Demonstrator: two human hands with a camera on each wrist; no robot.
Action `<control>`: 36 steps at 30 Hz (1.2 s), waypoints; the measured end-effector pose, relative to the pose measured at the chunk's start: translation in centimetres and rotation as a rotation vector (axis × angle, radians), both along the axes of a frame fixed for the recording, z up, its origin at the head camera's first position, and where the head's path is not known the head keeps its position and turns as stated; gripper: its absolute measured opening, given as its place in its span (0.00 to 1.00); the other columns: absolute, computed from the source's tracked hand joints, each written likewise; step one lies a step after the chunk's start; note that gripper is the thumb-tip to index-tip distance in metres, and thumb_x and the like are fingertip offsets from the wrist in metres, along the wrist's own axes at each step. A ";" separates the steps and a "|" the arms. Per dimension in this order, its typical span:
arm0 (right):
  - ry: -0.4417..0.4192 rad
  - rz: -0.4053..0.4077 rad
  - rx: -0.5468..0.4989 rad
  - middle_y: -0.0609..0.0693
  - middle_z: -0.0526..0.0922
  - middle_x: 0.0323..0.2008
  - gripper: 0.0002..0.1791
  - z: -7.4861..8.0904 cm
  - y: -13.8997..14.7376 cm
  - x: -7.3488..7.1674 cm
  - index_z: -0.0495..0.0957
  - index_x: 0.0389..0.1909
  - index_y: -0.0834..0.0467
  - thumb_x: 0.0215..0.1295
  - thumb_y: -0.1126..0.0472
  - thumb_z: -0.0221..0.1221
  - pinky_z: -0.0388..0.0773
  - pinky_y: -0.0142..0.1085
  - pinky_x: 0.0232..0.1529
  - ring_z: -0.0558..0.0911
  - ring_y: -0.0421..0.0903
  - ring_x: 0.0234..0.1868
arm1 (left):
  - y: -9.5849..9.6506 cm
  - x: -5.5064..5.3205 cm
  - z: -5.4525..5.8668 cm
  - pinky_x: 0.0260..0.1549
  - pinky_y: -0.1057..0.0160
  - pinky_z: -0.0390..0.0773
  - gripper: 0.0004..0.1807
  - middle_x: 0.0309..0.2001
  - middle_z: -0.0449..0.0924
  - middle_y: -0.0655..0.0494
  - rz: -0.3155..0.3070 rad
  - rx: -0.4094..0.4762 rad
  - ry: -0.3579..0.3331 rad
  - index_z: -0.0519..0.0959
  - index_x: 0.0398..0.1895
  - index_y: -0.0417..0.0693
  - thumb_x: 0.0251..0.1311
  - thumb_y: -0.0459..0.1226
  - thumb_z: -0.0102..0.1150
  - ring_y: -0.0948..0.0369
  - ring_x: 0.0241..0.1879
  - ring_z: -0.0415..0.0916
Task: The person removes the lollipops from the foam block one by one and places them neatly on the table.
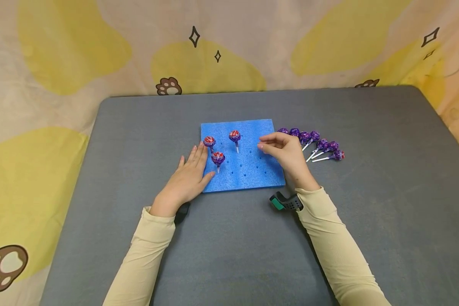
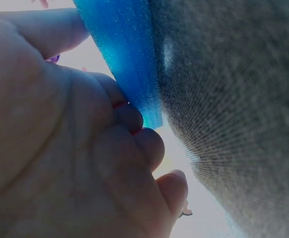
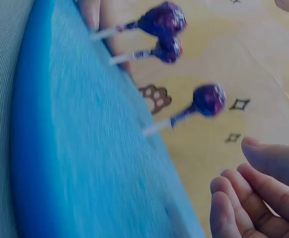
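Observation:
A blue foam board (image 1: 248,180) with small holes lies flat on the table. Three purple-wrapped lollipops stand in it by their sticks: one near the left edge (image 1: 209,142), one in front of that (image 1: 218,159) and one further back (image 1: 235,136). My left hand (image 1: 185,178) rests along the board's left edge, fingers extended and touching it. Above the board's right part hovers my right hand (image 1: 284,155), its fingers loosely bent with nothing between them. In the right wrist view the right hand (image 3: 258,193) shows a gap between thumb and fingers.
Several more lollipops (image 1: 330,146) lie in a loose row on the grey table (image 1: 386,204), right of the board and partly behind the right hand. A patterned cloth (image 1: 245,34) hangs behind the table. A dark strap (image 1: 290,202) sits at the right wrist.

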State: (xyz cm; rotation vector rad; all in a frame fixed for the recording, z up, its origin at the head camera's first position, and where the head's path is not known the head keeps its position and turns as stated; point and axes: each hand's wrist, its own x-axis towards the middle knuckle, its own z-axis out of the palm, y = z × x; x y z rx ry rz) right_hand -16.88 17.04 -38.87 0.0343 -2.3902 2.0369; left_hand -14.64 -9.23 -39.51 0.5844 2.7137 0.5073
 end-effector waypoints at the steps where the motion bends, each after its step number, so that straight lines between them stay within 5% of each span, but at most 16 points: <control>1: -0.003 0.006 -0.010 0.47 0.83 0.31 0.15 0.0 -0.4 -0.1 0.79 0.44 0.73 0.56 0.70 0.64 0.78 0.29 0.36 0.82 0.38 0.32 | 0.0 0.0 0.0 0.67 0.44 0.34 0.39 0.74 0.28 0.47 0.000 0.000 0.000 0.38 0.74 0.39 0.71 0.49 0.39 0.52 0.73 0.26; 14: 0.015 0.021 -0.096 0.58 0.83 0.32 0.13 -1.3 -4.5 -0.9 0.79 0.41 0.74 0.55 0.73 0.63 0.78 0.29 0.36 0.82 0.37 0.30 | 0.0 0.1 -0.1 0.67 0.44 0.34 0.39 0.74 0.27 0.47 0.007 -0.005 -0.004 0.37 0.74 0.39 0.71 0.50 0.38 0.52 0.73 0.26; 27: 0.118 -0.060 0.176 0.57 0.85 0.33 0.12 -2.3 -5.5 -0.9 0.83 0.36 0.66 0.53 0.63 0.69 0.78 0.28 0.35 0.84 0.46 0.33 | 0.1 0.0 0.1 0.67 0.45 0.34 0.39 0.74 0.27 0.48 0.006 -0.012 -0.006 0.37 0.74 0.40 0.71 0.51 0.38 0.52 0.73 0.26; 36: 0.156 -0.094 0.202 0.55 0.85 0.30 0.08 -2.5 -5.5 -1.0 0.84 0.33 0.65 0.54 0.64 0.68 0.74 0.26 0.29 0.82 0.41 0.29 | 0.2 0.0 0.1 0.67 0.45 0.34 0.39 0.74 0.26 0.48 0.006 -0.016 -0.010 0.36 0.74 0.40 0.72 0.50 0.37 0.52 0.73 0.26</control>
